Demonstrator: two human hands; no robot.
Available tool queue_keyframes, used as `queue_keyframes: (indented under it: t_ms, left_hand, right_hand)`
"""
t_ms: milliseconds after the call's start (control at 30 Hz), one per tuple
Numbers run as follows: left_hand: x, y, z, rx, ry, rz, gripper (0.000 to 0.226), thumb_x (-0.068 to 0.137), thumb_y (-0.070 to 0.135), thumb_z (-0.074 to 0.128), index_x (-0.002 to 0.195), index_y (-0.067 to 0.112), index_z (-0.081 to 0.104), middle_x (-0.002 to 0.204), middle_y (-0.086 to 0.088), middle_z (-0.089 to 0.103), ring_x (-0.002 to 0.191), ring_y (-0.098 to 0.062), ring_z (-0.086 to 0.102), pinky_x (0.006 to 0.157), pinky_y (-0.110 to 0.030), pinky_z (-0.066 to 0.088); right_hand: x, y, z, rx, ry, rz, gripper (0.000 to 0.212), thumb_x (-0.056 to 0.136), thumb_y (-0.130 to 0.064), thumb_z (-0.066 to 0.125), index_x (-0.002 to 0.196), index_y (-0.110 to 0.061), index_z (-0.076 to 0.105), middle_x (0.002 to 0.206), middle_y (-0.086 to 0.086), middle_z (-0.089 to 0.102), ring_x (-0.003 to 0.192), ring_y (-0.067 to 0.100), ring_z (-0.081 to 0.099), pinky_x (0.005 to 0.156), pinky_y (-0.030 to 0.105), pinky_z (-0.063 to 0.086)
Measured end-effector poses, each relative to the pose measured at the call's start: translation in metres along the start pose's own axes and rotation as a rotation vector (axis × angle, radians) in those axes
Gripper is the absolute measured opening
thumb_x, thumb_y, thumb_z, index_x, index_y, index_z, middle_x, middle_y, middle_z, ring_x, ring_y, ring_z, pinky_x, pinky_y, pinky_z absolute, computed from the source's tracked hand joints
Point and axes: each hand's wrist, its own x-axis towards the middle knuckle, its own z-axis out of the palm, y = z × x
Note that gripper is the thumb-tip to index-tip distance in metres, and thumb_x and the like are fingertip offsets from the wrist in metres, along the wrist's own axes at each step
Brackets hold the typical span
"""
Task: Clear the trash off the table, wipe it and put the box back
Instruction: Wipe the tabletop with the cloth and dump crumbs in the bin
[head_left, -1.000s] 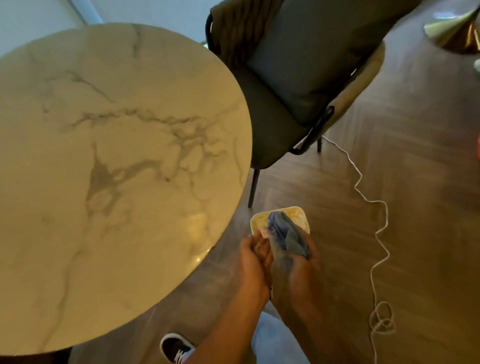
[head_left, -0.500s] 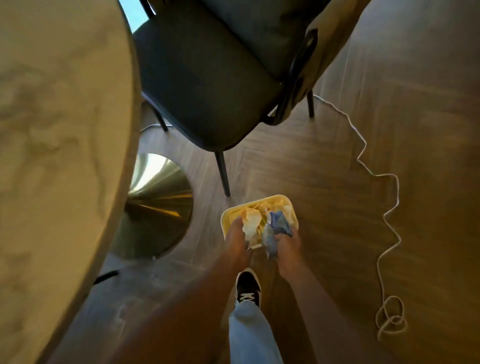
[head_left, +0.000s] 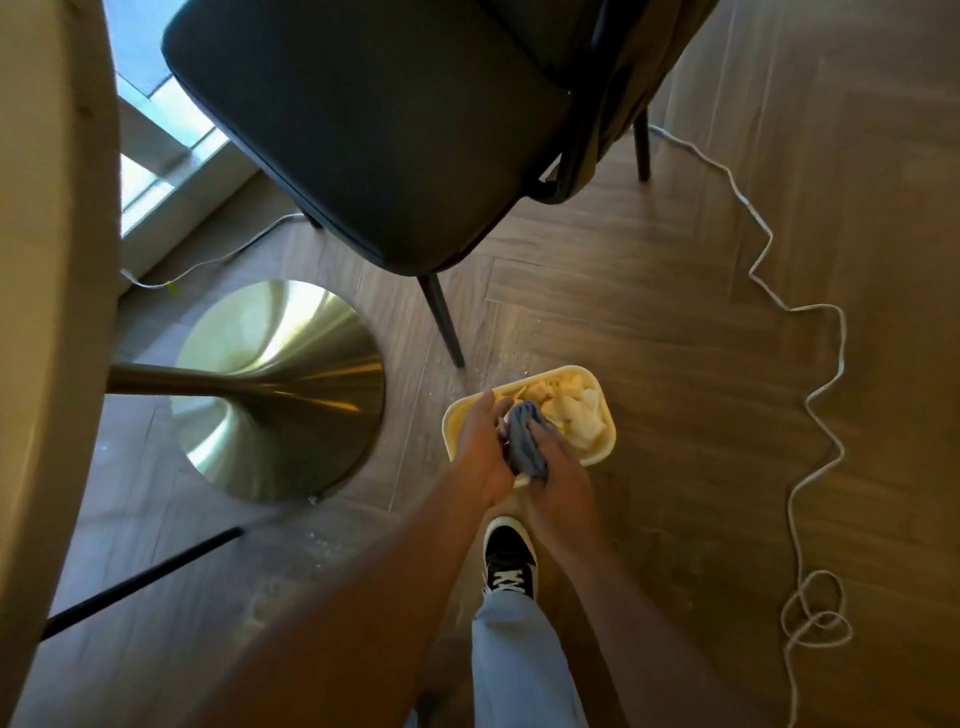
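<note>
A: Where are the edges down there?

B: The table (head_left: 47, 312) rim runs down the far left of the view, and its brass base (head_left: 291, 395) flares out on the wood floor (head_left: 675, 312) beneath it. A dark chair (head_left: 374, 130) stands at the top, its front leg coming down just behind the box (head_left: 605, 447). A thin black rod lies on the floor at lower left.

A: And room to move?

B: Bare floor opens to the right of the box, as far as a white cord (head_left: 826, 395) that snakes down the right side and ends in a loose coil. On the left, the box is near the brass base, with a strip of floor between them.

A: Where is the box itself?

B: Low over the floor or on it; I cannot tell which. It is a pale yellow tub with crumpled paper (head_left: 576, 415) inside. A black and white shoe (head_left: 509, 558) stands just near of it.

A: The hands?

B: Both are over its near-left part. The right hand (head_left: 558, 483) has its fingers curled round a blue-grey cloth (head_left: 524, 441), gripping it. The left hand (head_left: 480, 447) lies beside the cloth, fingers stretched forward over the box rim and fairly straight. Whether it touches the cloth or the rim, I cannot tell.
</note>
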Motion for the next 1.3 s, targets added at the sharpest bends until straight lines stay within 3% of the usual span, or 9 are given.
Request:
queue_keyframes:
  t_ms: [167,333,400,467,700,867,967,1100,1300]
  left_hand:
    - [0.010,0.014,-0.013,0.101,0.112,0.105,0.028,0.096,0.039,0.044,0.115,0.021,0.056,0.121,-0.002,0.054,0.105,-0.018,0.053,0.091,-0.035,0.039]
    - [0.015,0.002,-0.005,0.018,0.200,-0.026,0.044,0.096,0.038,0.044,0.130,0.011,0.048,0.134,-0.009,0.052,0.120,-0.026,0.053,0.104,-0.031,0.043]
    - [0.009,0.000,-0.003,0.049,0.151,-0.057,0.034,0.097,0.039,0.045,0.112,0.010,0.055,0.110,-0.009,0.063,0.099,-0.024,0.062,0.094,-0.028,0.048]
    - [0.004,0.008,-0.004,0.181,0.074,-0.010,0.036,0.090,0.045,0.055,0.099,0.011,0.063,0.095,-0.009,0.067,0.086,-0.023,0.064,0.083,-0.036,0.052]
    - [0.008,0.013,-0.015,0.263,0.013,0.264,0.023,0.097,0.036,0.048,0.112,0.025,0.062,0.115,0.003,0.065,0.111,-0.015,0.058,0.095,-0.030,0.046]
    - [0.010,0.011,-0.008,0.417,0.050,0.182,0.024,0.094,0.042,0.051,0.084,0.023,0.062,0.096,0.001,0.066,0.102,-0.019,0.059,0.097,-0.040,0.047]
    - [0.006,0.008,-0.002,0.349,-0.040,0.117,0.044,0.091,0.053,0.049,0.100,0.014,0.068,0.099,-0.009,0.071,0.095,-0.024,0.066,0.093,-0.041,0.052]
    - [-0.001,0.005,-0.008,0.360,-0.128,0.320,0.034,0.097,0.040,0.046,0.118,0.021,0.066,0.119,-0.005,0.067,0.112,-0.019,0.062,0.099,-0.037,0.049]
    - [-0.006,-0.002,-0.024,0.600,-0.194,0.451,0.034,0.099,0.032,0.045,0.132,0.029,0.053,0.132,0.006,0.055,0.124,-0.012,0.049,0.102,-0.028,0.039]
  right_hand:
    - [0.014,0.001,-0.004,0.019,0.159,0.086,0.065,0.085,0.012,0.047,0.143,-0.016,0.043,0.143,0.001,0.045,0.124,0.007,0.043,0.089,0.000,0.033]
    - [-0.011,-0.009,0.014,0.019,0.165,-0.164,0.059,0.088,0.006,0.053,0.142,-0.016,0.044,0.144,-0.002,0.046,0.130,0.009,0.045,0.104,0.027,0.044]
    - [-0.014,-0.008,0.018,-0.002,0.101,-0.183,0.062,0.087,0.006,0.054,0.143,-0.019,0.043,0.146,-0.004,0.043,0.132,0.006,0.042,0.105,0.023,0.041]
    - [-0.008,-0.006,0.017,0.006,0.091,-0.126,0.067,0.085,0.008,0.054,0.143,-0.023,0.042,0.147,-0.007,0.042,0.131,0.004,0.041,0.104,0.021,0.040]
    - [0.012,-0.008,0.003,0.111,0.239,0.201,0.052,0.092,-0.007,0.052,0.140,-0.027,0.046,0.129,-0.002,0.055,0.113,0.016,0.055,0.094,0.038,0.051]
    - [0.003,-0.036,0.009,0.176,0.336,0.018,0.039,0.093,-0.014,0.054,0.131,-0.023,0.055,0.109,-0.002,0.060,0.092,0.007,0.058,0.073,0.018,0.050]
    - [-0.002,-0.041,0.014,0.106,0.287,-0.049,0.043,0.093,-0.012,0.052,0.134,-0.022,0.053,0.112,-0.001,0.055,0.096,0.014,0.058,0.079,0.026,0.052]
    - [0.011,-0.036,0.001,0.090,0.243,0.044,0.043,0.093,-0.013,0.053,0.135,-0.023,0.051,0.111,0.003,0.050,0.091,0.013,0.056,0.068,0.010,0.042]
    - [0.022,-0.023,-0.025,0.427,0.230,0.411,0.012,0.091,-0.012,0.061,0.101,-0.016,0.067,0.084,0.001,0.063,0.079,0.015,0.059,0.060,0.024,0.046]
